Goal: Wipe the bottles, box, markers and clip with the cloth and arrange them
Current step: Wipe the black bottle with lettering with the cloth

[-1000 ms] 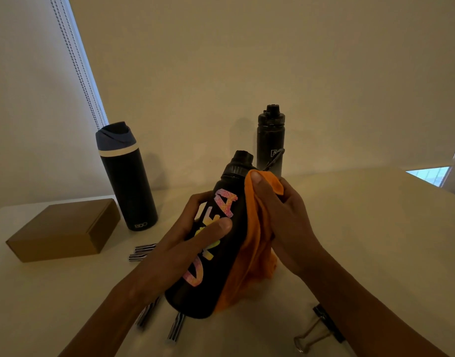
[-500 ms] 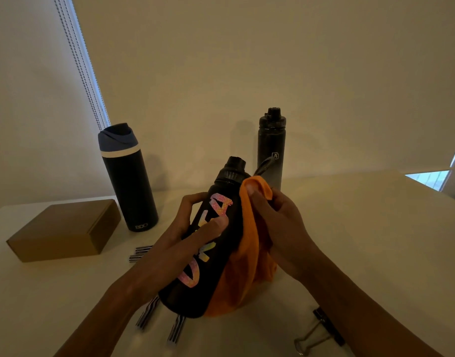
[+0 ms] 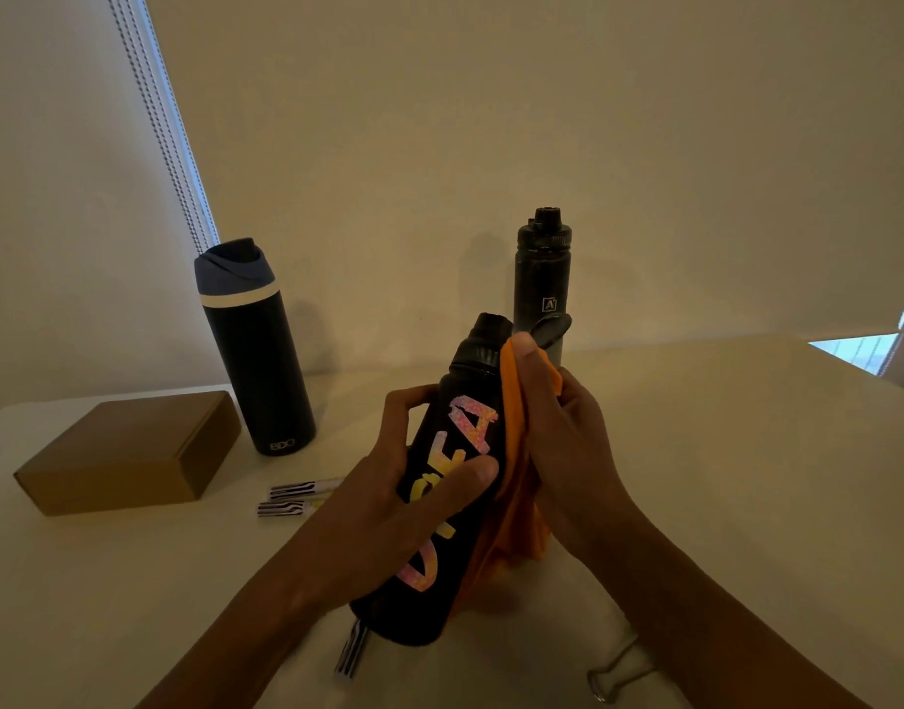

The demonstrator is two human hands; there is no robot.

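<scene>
While the left hand (image 3: pixel 388 509) wraps fingers and thumb round the middle of the lettered black bottle (image 3: pixel 468 381), tilted over the near middle of the table (image 3: pixel 736 452), the right hand (image 3: pixel 572 452) grips the orange cloth (image 3: pixel 516 529) against the bottle's right side. The body looks rigid and smooth (likely slick), so a mid-body hold seems safest; the cloth hangs limp.

The tilted bottle (image 3: pixel 419 616) at centre has a matt black body with glittery pink-and-yellow lettering. The orange cloth (image 3: pixel 511 534) beside it looks soft and creased. At left, the box (image 3: pixel 127 452) is plain brown cardboard, matt. The navy bottle (image 3: pixel 260 371) behind it shows a smooth satin finish; the table (image 3: pixel 721 452) is smooth, pale and matt.
</scene>
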